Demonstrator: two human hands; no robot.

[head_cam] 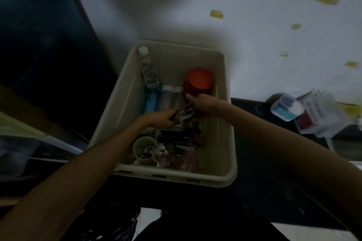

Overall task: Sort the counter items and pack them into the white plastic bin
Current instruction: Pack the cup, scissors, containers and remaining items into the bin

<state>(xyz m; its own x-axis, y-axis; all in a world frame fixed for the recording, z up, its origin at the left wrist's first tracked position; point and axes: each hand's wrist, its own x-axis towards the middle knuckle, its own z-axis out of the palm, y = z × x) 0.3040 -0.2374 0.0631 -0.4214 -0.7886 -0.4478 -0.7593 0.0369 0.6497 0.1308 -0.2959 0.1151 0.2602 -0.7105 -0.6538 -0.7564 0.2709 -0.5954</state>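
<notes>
Gripping one metal cutlery bundle over the white plastic bin, left hand and right hand share it; stiff, likely slippery, best clasped mid-bundle.

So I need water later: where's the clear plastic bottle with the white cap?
Head view: the clear plastic bottle with the white cap leans in the white plastic bin's far-left corner.

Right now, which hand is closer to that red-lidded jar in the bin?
Right. The right hand touches the red-lidded jar at its near side; the left hand sits farther toward the person, gripping a shiny bundle.
</notes>
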